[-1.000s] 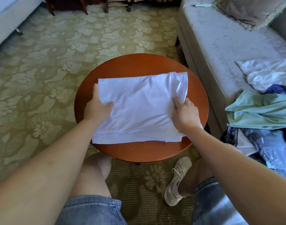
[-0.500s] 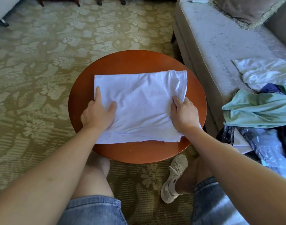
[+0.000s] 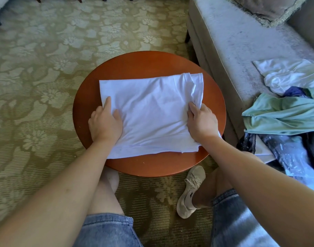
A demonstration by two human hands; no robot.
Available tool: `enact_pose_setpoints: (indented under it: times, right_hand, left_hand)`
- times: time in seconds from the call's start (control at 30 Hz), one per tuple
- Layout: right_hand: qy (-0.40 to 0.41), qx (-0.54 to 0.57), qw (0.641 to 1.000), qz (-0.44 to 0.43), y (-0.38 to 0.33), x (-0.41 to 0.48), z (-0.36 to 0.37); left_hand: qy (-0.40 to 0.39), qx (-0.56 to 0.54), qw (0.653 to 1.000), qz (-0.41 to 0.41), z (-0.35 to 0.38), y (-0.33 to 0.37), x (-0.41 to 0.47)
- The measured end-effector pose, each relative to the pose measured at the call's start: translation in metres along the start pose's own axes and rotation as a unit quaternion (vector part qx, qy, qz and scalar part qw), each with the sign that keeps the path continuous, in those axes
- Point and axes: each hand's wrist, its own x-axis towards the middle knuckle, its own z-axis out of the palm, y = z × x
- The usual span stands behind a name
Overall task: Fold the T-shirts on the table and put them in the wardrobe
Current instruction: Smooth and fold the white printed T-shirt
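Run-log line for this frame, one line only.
phase: folding | white T-shirt: folded, on round table | left hand: on its left edge, grip unclear | right hand: fingers bunching right edge | unfolded clothes: on sofa

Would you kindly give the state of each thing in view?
T-shirt: folded, flat on table.
Left hand: on its left edge, grip unclear.
Right hand: pinching its bunched right edge.
Sofa clothes: unfolded, heaped.

Forearms (image 3: pixel 67 182) bare. Faded blue denim shorts (image 3: pixel 108 229) below left hand (image 3: pixel 105 124). Beige lace-up sneaker (image 3: pixel 190 191), small dark mark, white sock (image 3: pixel 194 205), below right hand (image 3: pixel 202 122).
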Motion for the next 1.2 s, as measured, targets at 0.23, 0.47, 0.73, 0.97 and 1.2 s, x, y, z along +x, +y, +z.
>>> enact_pose_setpoints:
  times: [0.23,0.47,0.73,0.97,1.2]
  right_hand:
    - [-0.002,0.022,1.0,-0.002,-0.006,-0.023,-0.008]
    - [-0.049,0.099,0.994,-0.005,-0.003,-0.053,-0.025]
    - [-0.095,0.153,0.982,0.061,-0.018,-0.069,-0.036]
    - [-0.049,0.2,0.976,0.072,-0.012,-0.088,-0.058]
    - [0.007,0.197,0.978,0.064,-0.005,-0.104,-0.106]
  left_hand:
    - [-0.011,0.008,1.0,0.008,-0.007,-0.004,-0.036]
    - [-0.055,0.05,0.997,0.003,-0.017,-0.008,-0.072]
    - [-0.155,0.072,0.985,-0.025,-0.038,-0.007,-0.078]
    - [-0.139,0.036,0.989,-0.024,-0.059,-0.001,-0.088]
    - [-0.119,-0.034,0.991,0.043,-0.099,0.046,-0.095]
